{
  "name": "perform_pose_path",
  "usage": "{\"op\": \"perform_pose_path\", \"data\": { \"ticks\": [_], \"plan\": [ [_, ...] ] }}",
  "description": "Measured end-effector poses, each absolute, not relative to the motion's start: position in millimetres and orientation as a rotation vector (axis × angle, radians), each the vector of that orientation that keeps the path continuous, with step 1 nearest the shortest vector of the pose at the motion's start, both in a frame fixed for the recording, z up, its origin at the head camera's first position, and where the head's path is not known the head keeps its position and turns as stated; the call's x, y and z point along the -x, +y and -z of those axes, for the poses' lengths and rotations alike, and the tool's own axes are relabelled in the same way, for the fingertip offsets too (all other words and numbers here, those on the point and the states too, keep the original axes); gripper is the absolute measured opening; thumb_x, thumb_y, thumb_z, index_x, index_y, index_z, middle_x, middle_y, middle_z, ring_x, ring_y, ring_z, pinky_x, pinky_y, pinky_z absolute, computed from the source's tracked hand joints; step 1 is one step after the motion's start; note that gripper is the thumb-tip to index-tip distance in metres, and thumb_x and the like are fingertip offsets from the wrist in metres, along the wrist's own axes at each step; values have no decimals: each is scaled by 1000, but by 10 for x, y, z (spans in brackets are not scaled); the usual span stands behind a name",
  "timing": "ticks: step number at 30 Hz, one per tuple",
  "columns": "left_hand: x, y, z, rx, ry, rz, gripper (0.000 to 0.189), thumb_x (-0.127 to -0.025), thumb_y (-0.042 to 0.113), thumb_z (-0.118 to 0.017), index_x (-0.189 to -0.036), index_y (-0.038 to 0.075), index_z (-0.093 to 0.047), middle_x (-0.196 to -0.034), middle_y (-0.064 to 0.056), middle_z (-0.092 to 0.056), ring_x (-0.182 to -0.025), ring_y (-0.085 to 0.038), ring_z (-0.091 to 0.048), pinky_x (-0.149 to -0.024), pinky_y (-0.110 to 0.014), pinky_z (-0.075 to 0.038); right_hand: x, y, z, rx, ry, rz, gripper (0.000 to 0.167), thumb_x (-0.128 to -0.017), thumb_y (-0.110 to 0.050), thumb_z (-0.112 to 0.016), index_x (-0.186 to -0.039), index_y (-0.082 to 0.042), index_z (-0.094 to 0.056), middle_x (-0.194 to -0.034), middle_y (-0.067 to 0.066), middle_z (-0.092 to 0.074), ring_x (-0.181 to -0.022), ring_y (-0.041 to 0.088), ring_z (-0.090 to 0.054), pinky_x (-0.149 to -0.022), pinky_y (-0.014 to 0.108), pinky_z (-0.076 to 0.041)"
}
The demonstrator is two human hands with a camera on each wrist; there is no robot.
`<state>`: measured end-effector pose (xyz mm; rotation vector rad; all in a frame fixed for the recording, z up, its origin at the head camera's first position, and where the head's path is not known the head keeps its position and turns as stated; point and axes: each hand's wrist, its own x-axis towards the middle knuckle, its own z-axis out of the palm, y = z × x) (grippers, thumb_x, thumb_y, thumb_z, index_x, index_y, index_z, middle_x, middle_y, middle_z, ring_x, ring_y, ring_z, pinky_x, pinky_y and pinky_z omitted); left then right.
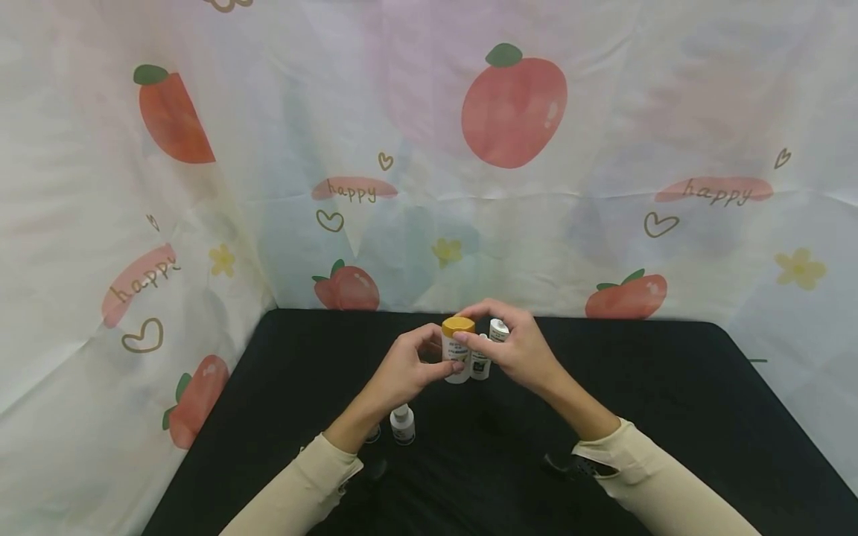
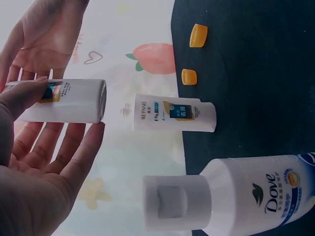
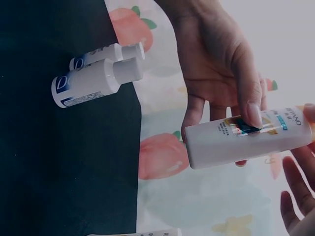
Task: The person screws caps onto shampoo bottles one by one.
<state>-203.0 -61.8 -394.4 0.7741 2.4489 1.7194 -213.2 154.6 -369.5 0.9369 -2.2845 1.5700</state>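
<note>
Head view: we have the yellow-capped bottle [image 1: 456, 347] upright between our hands, over the black table [image 1: 469, 484]; our left hand [image 1: 405, 365] grips its body, our right hand [image 1: 518, 344] pinches its cap. Left wrist view: past the held bottle we see a capless REPAND bottle [image 2: 172, 114], two orange caps [image 2: 198, 36] and a large Dove bottle [image 2: 251, 199] nearest us. Right wrist view: our left thumb presses the label, while two Dove bottles [image 3: 86, 82] stand side by side, well apart from our grip.
</note>
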Motion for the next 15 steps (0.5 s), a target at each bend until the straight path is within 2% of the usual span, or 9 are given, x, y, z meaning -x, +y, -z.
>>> {"op": "perform_pose_path", "data": {
  "ticks": [9,12,15],
  "plan": [
    [2039,-663,4012,-760,2453,-1652,27,-88,19,-82,-111,16,-67,-104,4,-70,-98,-13,-67,-84,-35,-55,2119,1573,3731,-978,-2373,-1479,25,-90,-18,-79,-114,-25,-72,-111,-9,-69,-106,12,-61,-96,41,-49],
    [2033,-673,4039,-751,2454,-1627,28,-88,20,-82,-112,17,-67,-104,4,-70,-98,-13,-66,-85,-35,-55,2116,1573,3754,-966,-2392,-1477,23,-90,-20,-80,-112,-25,-72,-109,-9,-69,-104,13,-62,-93,47,-50],
    [2026,-678,4071,-743,2451,-1607,28,-89,21,-81,-113,16,-67,-104,3,-70,-98,-14,-66,-84,-34,-55,2105,1558,3783,-960,-2398,-1510,22,-90,-19,-79,-111,-23,-73,-107,-6,-69,-100,14,-63,-85,46,-55]
  ]
}}
